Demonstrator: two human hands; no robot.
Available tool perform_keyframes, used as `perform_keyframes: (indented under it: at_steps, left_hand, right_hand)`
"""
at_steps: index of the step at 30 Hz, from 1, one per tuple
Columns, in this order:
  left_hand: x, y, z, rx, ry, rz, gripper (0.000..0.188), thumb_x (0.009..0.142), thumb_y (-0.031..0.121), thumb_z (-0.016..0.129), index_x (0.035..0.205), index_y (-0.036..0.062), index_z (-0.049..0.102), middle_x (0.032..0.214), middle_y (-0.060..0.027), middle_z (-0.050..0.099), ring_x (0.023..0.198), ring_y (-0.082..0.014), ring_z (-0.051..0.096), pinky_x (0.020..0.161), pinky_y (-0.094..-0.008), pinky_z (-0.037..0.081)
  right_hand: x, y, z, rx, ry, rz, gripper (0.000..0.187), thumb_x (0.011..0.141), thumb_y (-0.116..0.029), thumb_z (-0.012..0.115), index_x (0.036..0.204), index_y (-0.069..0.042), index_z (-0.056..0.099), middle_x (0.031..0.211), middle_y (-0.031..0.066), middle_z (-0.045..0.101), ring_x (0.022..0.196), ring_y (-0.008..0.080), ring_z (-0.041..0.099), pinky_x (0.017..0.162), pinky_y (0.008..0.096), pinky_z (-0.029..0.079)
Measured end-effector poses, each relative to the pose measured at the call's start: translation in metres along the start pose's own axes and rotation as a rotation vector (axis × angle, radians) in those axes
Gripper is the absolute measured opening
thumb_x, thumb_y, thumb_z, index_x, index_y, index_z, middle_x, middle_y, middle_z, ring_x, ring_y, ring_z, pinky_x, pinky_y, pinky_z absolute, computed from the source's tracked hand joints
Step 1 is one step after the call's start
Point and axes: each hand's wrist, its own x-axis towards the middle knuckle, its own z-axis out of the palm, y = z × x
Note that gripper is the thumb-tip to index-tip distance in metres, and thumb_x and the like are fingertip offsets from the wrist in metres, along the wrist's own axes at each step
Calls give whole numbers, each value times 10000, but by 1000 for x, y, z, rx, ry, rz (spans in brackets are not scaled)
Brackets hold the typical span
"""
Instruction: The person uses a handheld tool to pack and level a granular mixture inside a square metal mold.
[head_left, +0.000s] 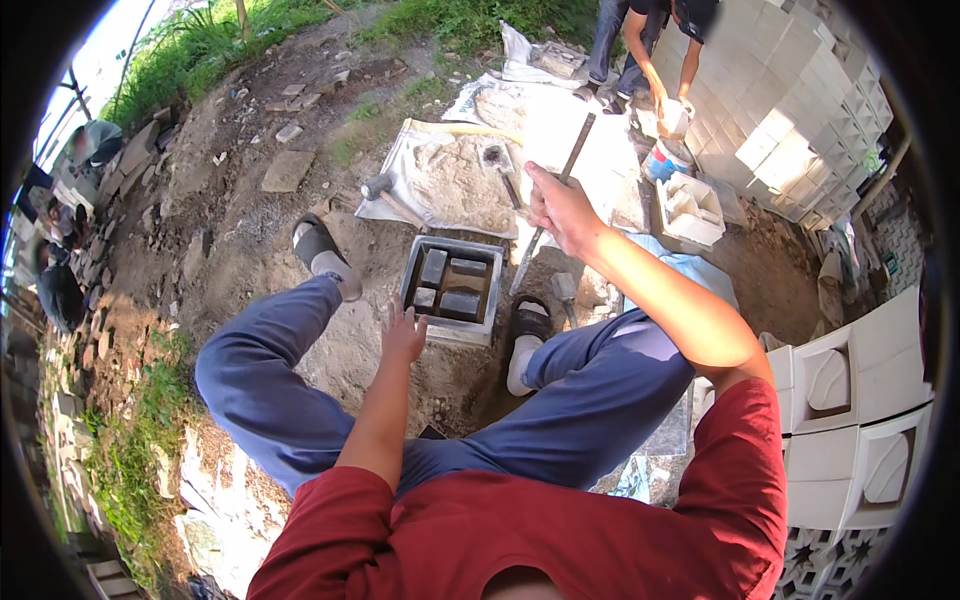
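Note:
My right hand (563, 212) is raised on the right, its fingers wrapped around a long, flat grey metal bar (577, 146). The bar slants, its lower end close to the right side of a square metal mold (497, 290) on the ground between my feet. Several grey rectangular blocks (461, 302) sit inside the mold, with gaps between them. My left hand (402, 332) holds nothing; its fingers are spread at the mold's near left corner. Whether the fingertips touch the rim, I cannot tell.
Beyond the mold, pale powder (462, 180) lies on a sheet with a mallet (377, 187) and a small trowel (511, 190). A co-worker (640, 60) bends over a bucket (667, 160) near a white block (690, 210). White block walls (780, 130) stand on the right.

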Motion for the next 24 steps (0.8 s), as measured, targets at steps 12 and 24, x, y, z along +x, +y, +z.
perform_keyframes:
  at_steps: [12,24]
  left_hand:
    - [54,36,24,-78,357,132,636,1018,447,404,1497,29,380,1587,-179,326,1495,-319,250,1212,-526,155]
    - [72,29,27,-8,296,107,657,1008,426,411,1565,104,283,1640,-116,233,1515,-292,206,1223,-531,115]
  right_hand:
    - [-61,19,0,130,65,-165,486,1045,-279,509,623,-177,291,496,-45,240,444,105,215,518,307,263]
    - [-21,99,56,443,187,-156,470,1027,-227,559,612,-162,346,484,-50,285,404,85,215,441,292,230]
